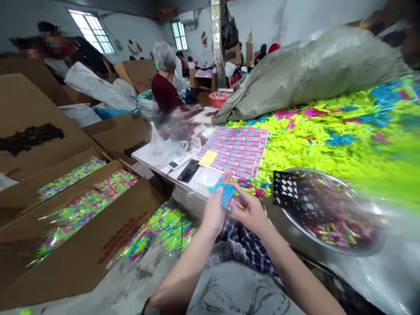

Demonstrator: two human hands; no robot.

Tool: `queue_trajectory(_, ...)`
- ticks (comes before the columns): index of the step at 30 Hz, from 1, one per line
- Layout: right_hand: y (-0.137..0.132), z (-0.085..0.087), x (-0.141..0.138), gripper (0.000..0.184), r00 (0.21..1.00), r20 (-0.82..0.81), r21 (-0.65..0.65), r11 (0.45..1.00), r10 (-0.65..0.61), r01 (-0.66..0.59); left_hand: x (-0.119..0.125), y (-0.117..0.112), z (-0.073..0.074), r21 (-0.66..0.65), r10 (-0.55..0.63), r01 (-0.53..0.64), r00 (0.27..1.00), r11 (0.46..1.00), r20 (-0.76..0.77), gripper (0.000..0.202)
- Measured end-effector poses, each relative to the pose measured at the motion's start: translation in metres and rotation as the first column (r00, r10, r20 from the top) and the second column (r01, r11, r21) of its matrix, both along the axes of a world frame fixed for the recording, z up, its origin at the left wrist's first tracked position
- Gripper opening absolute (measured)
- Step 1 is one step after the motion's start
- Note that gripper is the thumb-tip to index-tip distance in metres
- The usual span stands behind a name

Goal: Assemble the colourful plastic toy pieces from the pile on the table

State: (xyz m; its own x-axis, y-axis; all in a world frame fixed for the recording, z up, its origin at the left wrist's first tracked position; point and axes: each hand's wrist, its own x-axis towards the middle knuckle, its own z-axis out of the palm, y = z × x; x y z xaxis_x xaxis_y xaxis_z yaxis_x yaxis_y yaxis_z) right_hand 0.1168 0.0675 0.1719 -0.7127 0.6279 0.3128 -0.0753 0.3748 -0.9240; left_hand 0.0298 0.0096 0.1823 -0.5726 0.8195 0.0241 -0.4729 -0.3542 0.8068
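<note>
Above my lap, at the front edge of the white table, my left hand (215, 212) is closed around a bright blue plastic piece (226, 191). My right hand (250, 210) meets it from the other side. Between its thumb and fingers is a small pink-and-yellow wrapped piece (236, 202), touching the blue one; its exact kind is too small to tell. Just behind my hands lies a row of joined yellow, green and pink plastic pieces (256, 186). To the right, a metal bowl (295, 225) holds many small shiny wrapped pieces, with a black perforated tray (285, 192) across its left rim.
A heap of yellow-green plastic pieces (305, 140) covers the right side under a grey sack (315, 65). Printed pink sheets (232, 146), a black phone (188, 170) and clear bags (164, 146) lie ahead. Cardboard boxes (127, 218) with bagged pieces stand left. A co-worker (166, 83) sits beyond.
</note>
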Motion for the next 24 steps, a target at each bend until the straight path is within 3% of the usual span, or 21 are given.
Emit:
queue_trajectory(11,-0.021,0.009,0.012,0.050,1.000,0.004,-0.036,0.999,-0.008,0.008,0.017,-0.011,0.005,0.057,0.015,-0.022,0.994,0.998,0.111,0.034)
queue_trajectory(16,-0.029,0.007,0.016,0.048,1.000,0.000,-0.142,0.990,0.001,-0.001,0.017,-0.020,0.004,0.001,0.052,-0.052,0.994,0.999,0.100,0.034)
queue_trajectory(18,-0.032,-0.001,0.021,0.051,0.999,-0.027,-0.232,0.972,0.044,-0.049,0.015,-0.027,0.002,-0.071,0.090,-0.084,0.992,0.994,0.086,0.036)
queue_trajectory(20,-0.033,-0.016,0.025,0.042,0.998,-0.024,-0.317,0.946,0.065,-0.069,0.012,-0.034,-0.006,-0.163,0.129,-0.115,0.989,0.980,0.075,0.040)
queue_trajectory(22,-0.035,-0.035,0.026,0.027,0.996,-0.002,-0.370,0.925,0.095,-0.088,0.009,-0.038,-0.022,-0.207,0.151,-0.135,0.987,0.969,0.063,0.043)
queue_trajectory(24,-0.039,-0.053,0.024,0.030,0.998,0.039,-0.406,0.913,0.058,-0.037,0.006,-0.041,-0.043,-0.241,0.174,-0.156,0.983,0.958,0.058,0.043)
